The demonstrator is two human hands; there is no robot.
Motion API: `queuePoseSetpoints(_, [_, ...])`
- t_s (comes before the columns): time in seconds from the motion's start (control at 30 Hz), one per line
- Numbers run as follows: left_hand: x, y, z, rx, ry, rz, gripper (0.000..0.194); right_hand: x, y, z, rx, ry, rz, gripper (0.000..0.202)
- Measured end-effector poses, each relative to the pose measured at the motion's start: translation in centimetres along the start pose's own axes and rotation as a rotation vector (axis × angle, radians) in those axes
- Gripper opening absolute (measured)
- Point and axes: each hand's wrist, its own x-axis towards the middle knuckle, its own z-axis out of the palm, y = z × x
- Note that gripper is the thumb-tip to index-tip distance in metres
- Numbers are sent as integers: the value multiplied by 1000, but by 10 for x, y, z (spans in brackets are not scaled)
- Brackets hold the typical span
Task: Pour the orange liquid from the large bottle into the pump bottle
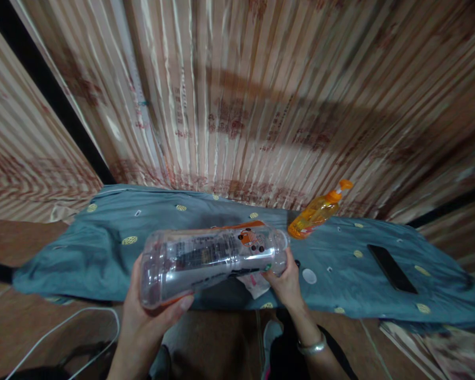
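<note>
A large clear plastic bottle [211,258] with printed text and an orange picture lies sideways in the air, held between both hands. My left hand [150,306] grips its wide end, thumb along the lower side. At the narrower end, my right hand [285,277] has its fingers wrapped round the bottle; a silver bangle is on that wrist. Behind and to the right stands an orange pump bottle [314,214] on the blue-green cloth [182,211]. A small white disc [309,276] lies just right of my right hand, and a crumpled wrapper [255,285] shows under the bottle.
A black phone [391,268] rests on the cloth at the right. Striped curtains [229,105] hang behind the cloth-covered surface. Dark poles [55,100] slant at both sides. A white cable [63,322] loops over the brown floor at lower left.
</note>
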Motion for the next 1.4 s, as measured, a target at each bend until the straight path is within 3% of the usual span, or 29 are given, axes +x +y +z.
queuePoseSetpoints(0.7, [-2, 5, 0, 7, -24, -27, 113, -1, 1, 0, -32, 7, 2, 77])
queuePoseSetpoints(1.0, [8, -9, -11, 23, -49, -4, 113, 0, 0, 1, -15, -1, -13, 76])
queuePoseSetpoints(1.4, [-2, 8, 0, 41, -19, -28, 113, -1, 1, 1, -34, 8, 11, 77])
